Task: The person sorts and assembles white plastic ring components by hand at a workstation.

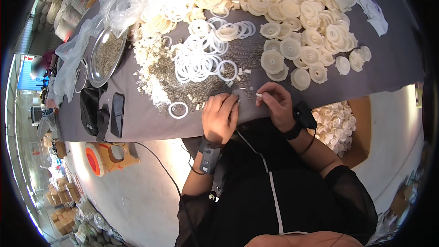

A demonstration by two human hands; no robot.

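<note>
Grey tablecloth [379, 66] under tiny parts [201, 90], pale floor [109, 194].

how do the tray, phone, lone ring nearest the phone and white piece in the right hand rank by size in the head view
1. Tray
2. Phone
3. Lone ring
4. White piece in the right hand

- torso: black garment [242, 187], white trim [274, 196] running down the front (a slim, slightly bent line).
- sleeves [351, 194]: black, sheer fabric, ending near the elbows.
- left hand [219, 118]: bare; wrist fitted with dark strap [209, 145] and grey rectangular module [210, 160].
- right hand [280, 106]: bare; wrist fitted with black band [291, 132], black module [305, 115] and thin black cable [313, 143].
</note>
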